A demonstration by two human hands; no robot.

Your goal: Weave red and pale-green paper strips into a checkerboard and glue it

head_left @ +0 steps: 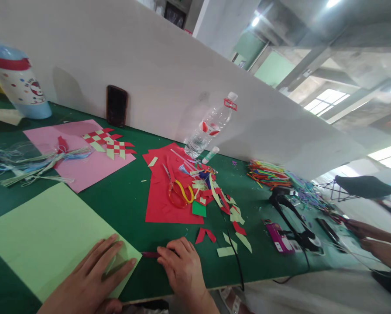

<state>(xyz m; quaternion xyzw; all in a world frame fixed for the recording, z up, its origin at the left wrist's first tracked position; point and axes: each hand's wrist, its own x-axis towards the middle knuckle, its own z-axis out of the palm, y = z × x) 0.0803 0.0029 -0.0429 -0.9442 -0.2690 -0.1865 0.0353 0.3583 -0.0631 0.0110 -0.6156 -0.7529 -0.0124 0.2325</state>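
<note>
My left hand (95, 272) lies flat on a large sheet of pale green paper (60, 226), fingers spread near the sheet's right corner. My right hand (184, 268) is closed around a slim, dark purple pen-like stick (149, 254), whose exact kind I cannot make out. The stick's far end meets the corner of the green sheet. Beyond my hands, red paper (159, 205) carries scissors (179, 192) with red and yellow handles, a small green square (199, 208) and scattered paper scraps. Woven red-and-green paper pieces (102, 141) rest on pink paper (84, 168).
A clear water bottle (208, 128), a glue stick (210, 155), a phone (117, 105) and a patterned cup (28, 89) stand along the partition. Pale tassel threads (41, 161) lie left. Coloured sticks (269, 174), a black stand (292, 213) and another person's hand (359, 229) are at right.
</note>
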